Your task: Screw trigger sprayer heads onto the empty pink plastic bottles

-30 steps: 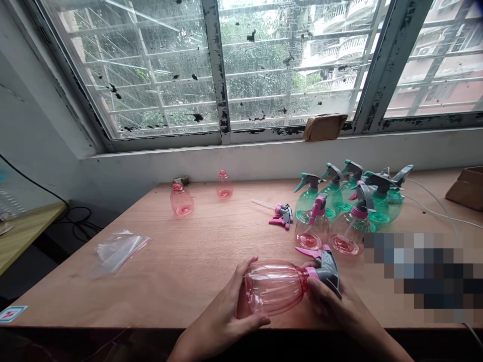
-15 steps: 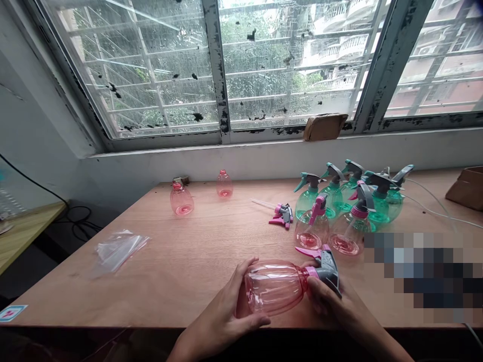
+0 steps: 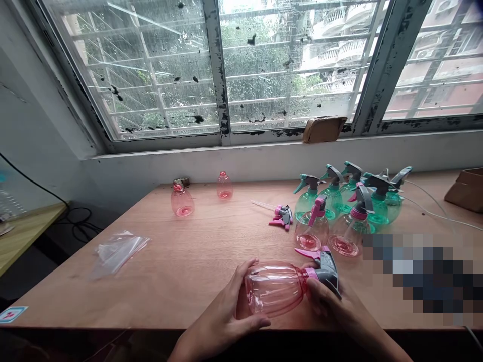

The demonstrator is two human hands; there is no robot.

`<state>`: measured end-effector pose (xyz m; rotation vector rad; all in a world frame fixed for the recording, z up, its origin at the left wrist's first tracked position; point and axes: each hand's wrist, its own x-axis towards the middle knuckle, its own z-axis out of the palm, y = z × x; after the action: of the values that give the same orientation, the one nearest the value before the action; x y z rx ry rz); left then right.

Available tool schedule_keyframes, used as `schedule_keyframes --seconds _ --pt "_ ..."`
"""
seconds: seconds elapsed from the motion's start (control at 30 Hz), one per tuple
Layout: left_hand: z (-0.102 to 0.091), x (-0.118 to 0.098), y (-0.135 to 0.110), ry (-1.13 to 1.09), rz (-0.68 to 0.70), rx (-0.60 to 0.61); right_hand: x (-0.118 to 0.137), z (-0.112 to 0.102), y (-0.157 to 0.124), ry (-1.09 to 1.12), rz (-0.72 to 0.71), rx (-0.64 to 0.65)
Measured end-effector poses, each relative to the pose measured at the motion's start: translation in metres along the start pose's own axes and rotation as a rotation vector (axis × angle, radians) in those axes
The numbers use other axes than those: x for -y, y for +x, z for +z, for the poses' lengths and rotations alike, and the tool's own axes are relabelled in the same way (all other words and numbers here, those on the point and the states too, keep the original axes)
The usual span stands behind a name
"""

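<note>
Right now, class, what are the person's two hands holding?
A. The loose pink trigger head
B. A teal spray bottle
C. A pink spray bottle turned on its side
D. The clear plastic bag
C. The left hand cups the body of the pink spray bottle, and the right hand holds it just below its grey-and-pink trigger head.

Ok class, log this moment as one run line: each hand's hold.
left hand: cradles pink spray bottle body | right hand: grips its neck under grey-pink sprayer head | bottle: sideways
</note>
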<state>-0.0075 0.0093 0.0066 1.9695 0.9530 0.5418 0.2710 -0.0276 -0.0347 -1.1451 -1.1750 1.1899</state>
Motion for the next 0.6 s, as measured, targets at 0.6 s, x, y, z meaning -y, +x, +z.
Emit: schedule_keyframes --seconds 0.6 --pt "0.0003 -0.0017 -0.0007 0.005 -0.012 0.002 0.0055 0.0009 -0.0012 -0.041 -0.008 0.007"
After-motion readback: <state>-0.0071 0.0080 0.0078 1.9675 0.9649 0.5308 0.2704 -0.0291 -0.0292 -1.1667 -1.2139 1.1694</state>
